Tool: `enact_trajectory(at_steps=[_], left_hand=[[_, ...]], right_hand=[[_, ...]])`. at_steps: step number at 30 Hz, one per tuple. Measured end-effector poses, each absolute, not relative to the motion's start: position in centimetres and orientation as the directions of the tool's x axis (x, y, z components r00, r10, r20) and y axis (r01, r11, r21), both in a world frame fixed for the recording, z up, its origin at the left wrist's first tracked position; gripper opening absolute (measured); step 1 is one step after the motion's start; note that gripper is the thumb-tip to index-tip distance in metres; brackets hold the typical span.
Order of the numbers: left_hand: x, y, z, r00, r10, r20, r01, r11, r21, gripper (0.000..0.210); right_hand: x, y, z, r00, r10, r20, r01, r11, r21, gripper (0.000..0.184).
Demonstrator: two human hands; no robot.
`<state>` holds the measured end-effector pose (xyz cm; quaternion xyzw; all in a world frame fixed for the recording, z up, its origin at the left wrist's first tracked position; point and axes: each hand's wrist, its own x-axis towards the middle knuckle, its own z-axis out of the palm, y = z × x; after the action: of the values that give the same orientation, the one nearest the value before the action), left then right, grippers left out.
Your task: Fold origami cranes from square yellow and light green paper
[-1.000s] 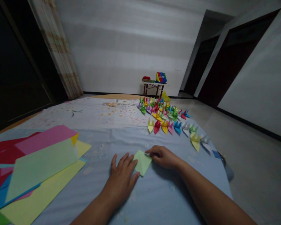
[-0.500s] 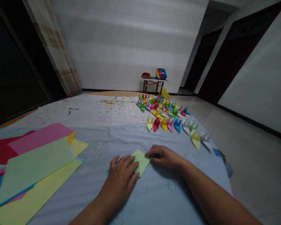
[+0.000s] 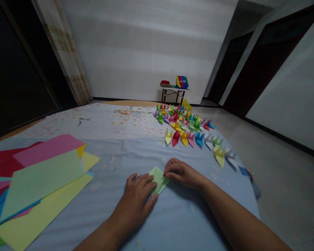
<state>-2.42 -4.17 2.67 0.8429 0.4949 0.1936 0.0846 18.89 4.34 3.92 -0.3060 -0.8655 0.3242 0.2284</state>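
Observation:
A small folded square of light green paper (image 3: 157, 176) lies on the blue cloth, one corner pointing away from me. My left hand (image 3: 141, 190) rests flat on its left part, fingers stretched out and a little apart, covering that side. At the paper's right corner, my right hand (image 3: 178, 172) pinches the edge between thumb and forefinger, and a flap there is lifted slightly. Several finished paper cranes (image 3: 184, 138) in many colours stand in rows beyond my right hand.
Loose coloured sheets (image 3: 47, 177) lie in a spread pile at the left. The round table carries a blue cloth (image 3: 115, 216) and a flowered white cloth (image 3: 102, 122). Against the far wall stands a small folding table (image 3: 175, 90) with a colourful box (image 3: 182, 82) on it.
My right hand has raised the paper's right corner a little, so a flap now stands apart from the layer below. My left hand stays on the paper. The view has shifted slightly.

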Motion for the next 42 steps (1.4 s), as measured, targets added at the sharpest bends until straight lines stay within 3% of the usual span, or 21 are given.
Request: enact_trajectory(at_steps=[9,15,24,31,42], left_hand=[[-2.3,-4.6,4.9,0.504,0.850,0.157,0.744,-0.519,0.421,0.022],[-3.6,-4.5,6.6,0.589,0.807,0.034,0.719,-0.543,0.434,0.024],[-3.4,-5.0,6.3,0.574,0.818,0.030,0.738,-0.533,0.414,0.027],[-4.1,-4.8,6.0,0.533,0.846,0.007,0.744,-0.473,0.472,0.031],[-3.6,-4.9,6.8,0.594,0.804,0.015,0.744,-0.556,0.370,0.032]], right_hand=[[17.9,4.2,3.5,-0.726,0.636,0.262,0.377,0.687,-0.621,0.020],[16.9,4.3,2.8,-0.686,0.694,0.218,0.467,0.650,-0.600,0.019],[16.3,4.6,2.0,-0.649,0.728,0.222,0.528,0.641,-0.558,0.016],[16.1,4.4,2.2,-0.646,0.727,0.232,0.531,0.647,-0.547,0.015],[15.9,4.2,2.3,-0.622,0.741,0.253,0.543,0.641,-0.542,0.016]])
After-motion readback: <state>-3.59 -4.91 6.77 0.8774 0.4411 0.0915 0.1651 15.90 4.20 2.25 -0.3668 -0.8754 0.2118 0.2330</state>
